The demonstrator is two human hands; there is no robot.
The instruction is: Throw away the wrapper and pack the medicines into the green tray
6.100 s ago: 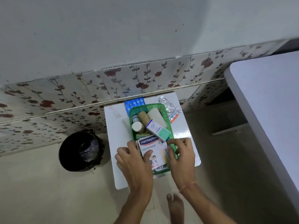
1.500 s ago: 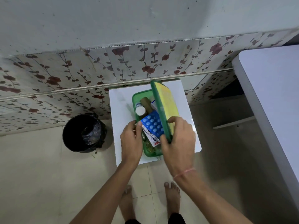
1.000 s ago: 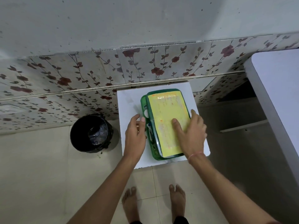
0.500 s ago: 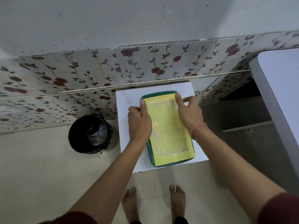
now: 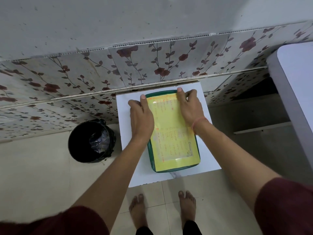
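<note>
The green tray (image 5: 174,170) sits on a small white table (image 5: 123,133), covered by a green lid with a yellow printed label (image 5: 171,138). The medicines inside are hidden under the lid. My left hand (image 5: 141,118) lies flat over the lid's far left edge, thumb on the label and fingers curled down the tray's side. My right hand (image 5: 189,107) presses the far right corner, fingers wrapped over the rim. Both hands hold the lid down against the tray.
A black bin (image 5: 91,141) with a dark liner and crumpled wrapper inside stands on the floor left of the table. A floral tiled wall (image 5: 152,65) rises just behind. A larger white table (image 5: 298,82) stands at the right. My bare feet (image 5: 162,212) are below.
The tray was open with medicines showing; the lid came down over it. Both hands have since slid from the lid's middle to its far corners.
</note>
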